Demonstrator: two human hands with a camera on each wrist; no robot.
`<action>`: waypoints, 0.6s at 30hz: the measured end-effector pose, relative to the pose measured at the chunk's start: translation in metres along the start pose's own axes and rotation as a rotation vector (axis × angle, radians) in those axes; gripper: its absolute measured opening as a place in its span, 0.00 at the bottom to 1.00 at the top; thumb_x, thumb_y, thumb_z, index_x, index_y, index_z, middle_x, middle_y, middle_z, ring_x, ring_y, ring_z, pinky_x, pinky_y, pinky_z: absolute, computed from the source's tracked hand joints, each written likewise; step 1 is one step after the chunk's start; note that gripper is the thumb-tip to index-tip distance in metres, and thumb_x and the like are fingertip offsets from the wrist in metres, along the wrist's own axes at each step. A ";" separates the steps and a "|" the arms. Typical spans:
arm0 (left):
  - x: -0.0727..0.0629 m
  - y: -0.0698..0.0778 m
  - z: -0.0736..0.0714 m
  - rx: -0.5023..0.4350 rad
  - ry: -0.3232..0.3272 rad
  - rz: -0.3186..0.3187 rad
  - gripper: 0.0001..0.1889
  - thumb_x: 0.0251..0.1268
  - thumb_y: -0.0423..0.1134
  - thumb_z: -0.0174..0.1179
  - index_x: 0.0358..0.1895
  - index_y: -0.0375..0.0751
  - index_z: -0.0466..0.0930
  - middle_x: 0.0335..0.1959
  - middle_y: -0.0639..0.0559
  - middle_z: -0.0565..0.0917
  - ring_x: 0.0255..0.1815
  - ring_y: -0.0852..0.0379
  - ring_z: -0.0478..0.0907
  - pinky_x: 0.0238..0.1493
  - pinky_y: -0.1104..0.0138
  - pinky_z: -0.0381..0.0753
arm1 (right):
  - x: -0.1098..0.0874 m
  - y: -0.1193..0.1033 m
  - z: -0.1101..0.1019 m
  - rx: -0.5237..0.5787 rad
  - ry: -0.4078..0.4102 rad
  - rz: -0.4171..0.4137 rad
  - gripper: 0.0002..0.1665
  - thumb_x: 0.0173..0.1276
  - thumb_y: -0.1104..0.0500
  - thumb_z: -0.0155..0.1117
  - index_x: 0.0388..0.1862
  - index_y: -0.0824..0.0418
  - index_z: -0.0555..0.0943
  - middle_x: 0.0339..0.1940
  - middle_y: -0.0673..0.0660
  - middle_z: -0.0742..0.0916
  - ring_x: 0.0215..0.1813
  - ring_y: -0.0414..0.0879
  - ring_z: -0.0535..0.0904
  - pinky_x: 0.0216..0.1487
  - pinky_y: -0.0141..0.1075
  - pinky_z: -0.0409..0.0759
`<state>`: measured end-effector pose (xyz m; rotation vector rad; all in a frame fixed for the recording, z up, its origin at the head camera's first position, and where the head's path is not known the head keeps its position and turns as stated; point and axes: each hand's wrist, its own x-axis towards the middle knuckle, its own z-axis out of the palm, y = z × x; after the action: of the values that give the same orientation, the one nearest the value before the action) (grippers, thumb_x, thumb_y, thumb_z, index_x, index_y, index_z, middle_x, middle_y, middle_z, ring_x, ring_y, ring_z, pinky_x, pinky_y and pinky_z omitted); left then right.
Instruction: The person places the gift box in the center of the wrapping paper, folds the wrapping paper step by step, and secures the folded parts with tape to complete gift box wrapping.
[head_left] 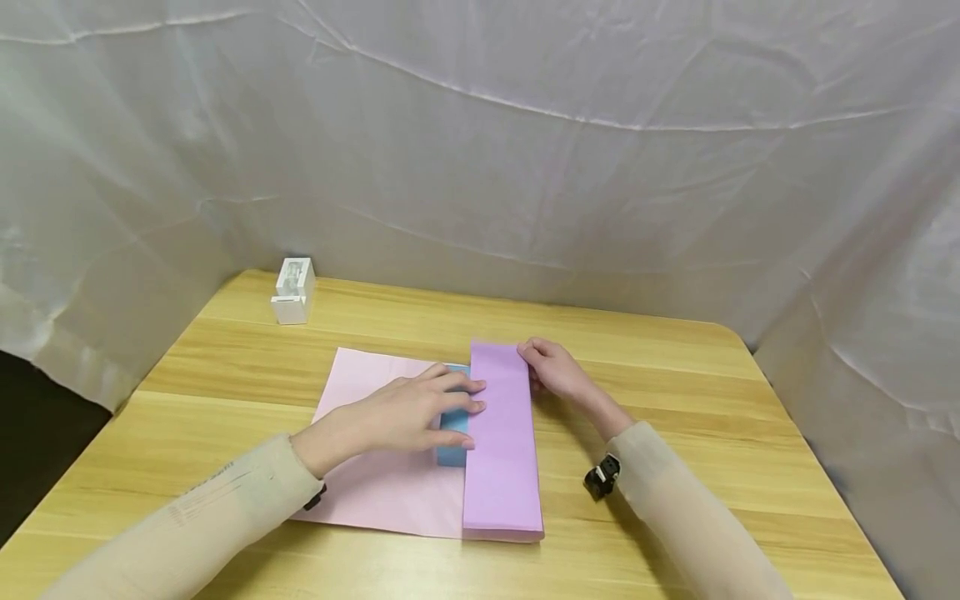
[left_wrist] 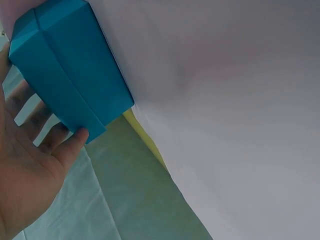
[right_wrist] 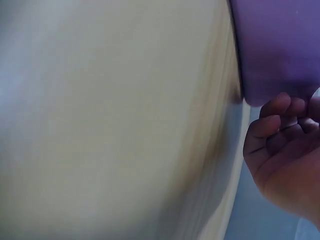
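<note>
One blue box (head_left: 453, 422) sits on the paper (head_left: 405, 500), partly covered from the right by the paper's purple flap (head_left: 501, 454). The sides of the box that show are closed, and what it may hold cannot be seen. The left wrist view shows a straight line running along one of its faces. One white dispenser (head_left: 291, 308), with something clear set in its top, stands near the far left corner of the worktop (head_left: 675, 400), well apart from the paper.

The left hand (head_left: 405, 414) reaches across the box with its fingers spread and only slightly bent, the tips resting on the near edge of the flap. The right hand (head_left: 555, 368) has its fingers curled in and pinches the flap at its far right corner.

Two hands are at work on one sheet, pale pink to the left and purple where it is folded over. The sheet lies on the near half of the worktop, around its middle. One grey curtain (head_left: 525, 183) hangs behind the worktop and along its sides.
</note>
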<state>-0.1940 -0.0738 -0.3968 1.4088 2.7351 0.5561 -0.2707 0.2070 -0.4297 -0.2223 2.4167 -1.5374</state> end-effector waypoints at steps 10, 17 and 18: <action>0.002 0.000 0.000 0.000 -0.011 -0.001 0.31 0.70 0.65 0.62 0.68 0.53 0.81 0.76 0.58 0.72 0.73 0.51 0.67 0.57 0.52 0.83 | 0.001 -0.003 0.000 -0.014 0.083 0.022 0.20 0.85 0.50 0.50 0.34 0.61 0.73 0.22 0.52 0.73 0.25 0.46 0.70 0.30 0.37 0.72; 0.001 0.000 -0.001 -0.001 -0.012 -0.005 0.30 0.70 0.64 0.62 0.68 0.53 0.81 0.76 0.57 0.72 0.75 0.49 0.66 0.59 0.51 0.83 | -0.020 -0.004 -0.010 -0.115 -0.010 0.015 0.29 0.84 0.40 0.50 0.30 0.62 0.72 0.20 0.52 0.74 0.25 0.48 0.69 0.30 0.38 0.69; 0.001 0.000 -0.001 -0.001 -0.011 -0.005 0.30 0.70 0.64 0.62 0.68 0.53 0.81 0.76 0.56 0.72 0.75 0.49 0.66 0.59 0.50 0.83 | -0.025 -0.005 -0.011 -0.150 -0.039 0.012 0.30 0.83 0.39 0.50 0.29 0.62 0.72 0.20 0.52 0.75 0.25 0.48 0.70 0.30 0.38 0.70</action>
<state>-0.1946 -0.0734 -0.3956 1.4006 2.7286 0.5481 -0.2506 0.2211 -0.4176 -0.2648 2.4994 -1.3350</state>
